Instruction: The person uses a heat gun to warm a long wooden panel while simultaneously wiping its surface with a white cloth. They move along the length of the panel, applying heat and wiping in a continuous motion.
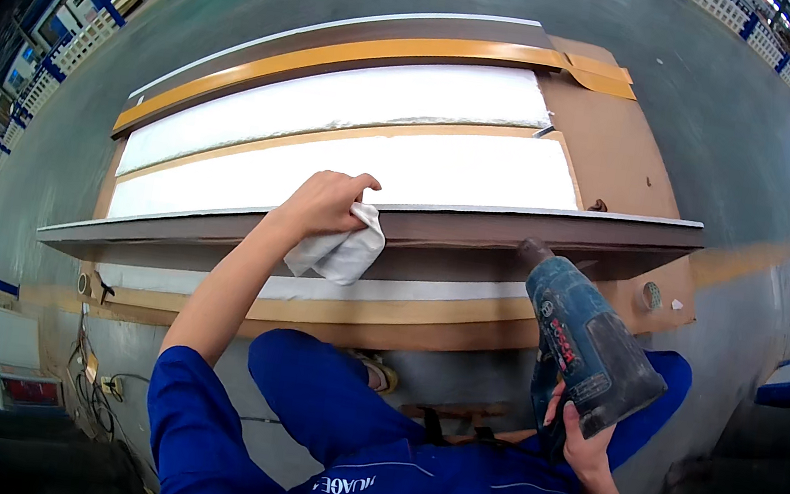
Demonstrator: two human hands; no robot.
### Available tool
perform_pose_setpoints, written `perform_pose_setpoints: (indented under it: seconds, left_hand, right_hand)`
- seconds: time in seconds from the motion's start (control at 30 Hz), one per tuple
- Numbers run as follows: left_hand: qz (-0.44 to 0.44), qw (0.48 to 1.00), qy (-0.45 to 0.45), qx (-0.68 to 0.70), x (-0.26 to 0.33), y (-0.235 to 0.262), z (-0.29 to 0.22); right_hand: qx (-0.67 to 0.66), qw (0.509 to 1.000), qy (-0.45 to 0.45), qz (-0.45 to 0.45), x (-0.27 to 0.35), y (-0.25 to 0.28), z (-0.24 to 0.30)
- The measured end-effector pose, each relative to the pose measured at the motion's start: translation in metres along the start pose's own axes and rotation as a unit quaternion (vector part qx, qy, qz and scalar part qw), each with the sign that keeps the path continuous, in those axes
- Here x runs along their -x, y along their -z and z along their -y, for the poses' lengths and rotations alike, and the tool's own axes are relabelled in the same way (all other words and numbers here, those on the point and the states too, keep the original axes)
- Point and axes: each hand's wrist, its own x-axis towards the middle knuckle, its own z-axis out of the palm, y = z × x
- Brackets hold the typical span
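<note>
My left hand is closed on a crumpled white cloth, at the upper edge of a long dark brown panel with a white edge strip. The cloth hangs down over the panel's near side. In my right hand is a blue heat gun, its fingers round the handle. The gun's metal nozzle points up and left at the panel's right part, very close to it; whether they touch I cannot tell. Behind the panel lie white slabs.
A yellow-orange strip runs along the far brown panel, over a brown cardboard sheet. A tape roll sits at the right end. Cables lie on the floor at lower left, near a white box. My knees are close below the near edge.
</note>
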Motion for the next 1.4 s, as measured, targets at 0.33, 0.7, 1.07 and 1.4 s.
perform_pose_setpoints:
  seconds: [0.33, 0.7, 1.07, 1.4]
  left_hand:
    - [-0.005, 1.000, -0.018, -0.003, -0.049, -0.016, -0.043]
    - [0.022, 0.999, -0.013, -0.020, -0.086, -0.017, -0.088]
    - [-0.001, 0.999, -0.036, -0.017, -0.121, -0.029, -0.124]
    - [-0.016, 0.998, -0.053, -0.031, -0.152, -0.038, -0.158]
  right_hand:
    - [-0.022, 0.999, -0.002, -0.040, 0.003, 0.022, -0.005]
    - [-0.067, 0.988, 0.030, -0.139, 0.000, 0.047, -0.006]
    - [-0.073, 0.984, 0.033, -0.160, -0.011, 0.083, -0.005]
    - [-0.092, 0.979, 0.043, -0.178, -0.018, 0.111, -0.009]
